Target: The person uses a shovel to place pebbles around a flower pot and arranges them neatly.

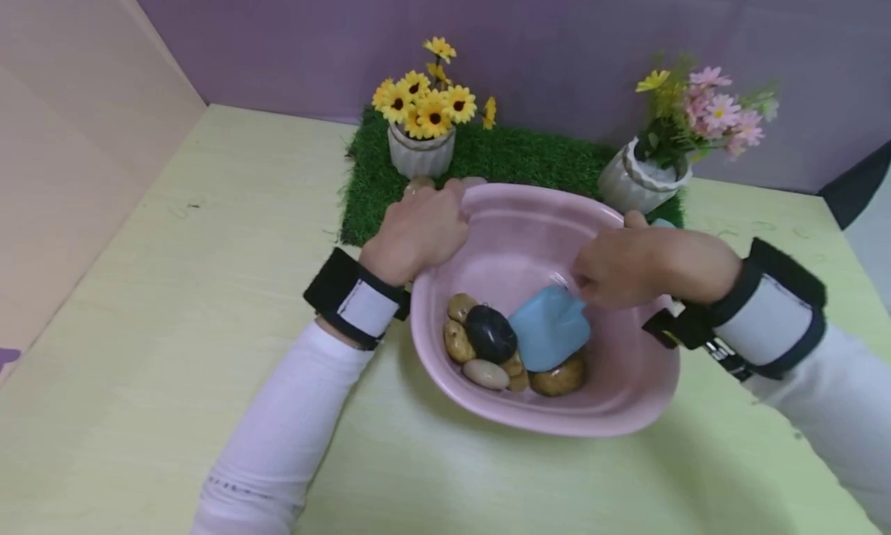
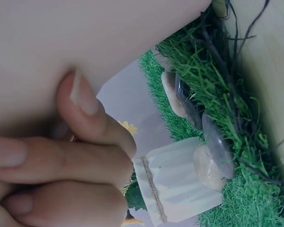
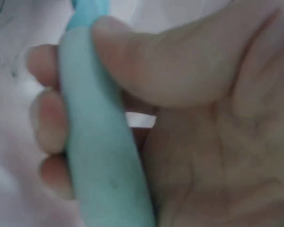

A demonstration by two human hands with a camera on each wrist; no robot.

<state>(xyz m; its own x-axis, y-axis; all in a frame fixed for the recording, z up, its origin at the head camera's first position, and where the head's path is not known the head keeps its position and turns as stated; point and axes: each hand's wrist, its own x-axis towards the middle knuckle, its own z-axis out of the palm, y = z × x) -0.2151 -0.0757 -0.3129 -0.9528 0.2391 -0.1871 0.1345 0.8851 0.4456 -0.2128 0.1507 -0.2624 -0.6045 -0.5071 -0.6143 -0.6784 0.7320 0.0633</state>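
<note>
I hold a blue scoop (image 1: pixel 546 330) inside a pink tub (image 1: pixel 543 421).
My right hand (image 1: pixel 623 264) is wrapped round the scoop's handle, and its wide blue end is by the shiny stones (image 1: pixel 487 374). My left hand (image 1: pixel 418 230) grips the tub's rim at the back left. The tub is in front of the grass mat (image 1: pixel 529 152), which lies along the back edge of the desk (image 1: pixel 209 326).

There is one pink basin (image 1: pixel 543 420), one blue scoop (image 1: pixel 550 330), one grass mat (image 1: pixel 536 155) and two flowerpots (image 1: pixel 421 155). Stones (image 1: pixel 490 334): at least six in the basin, at least three on the mat.
</note>
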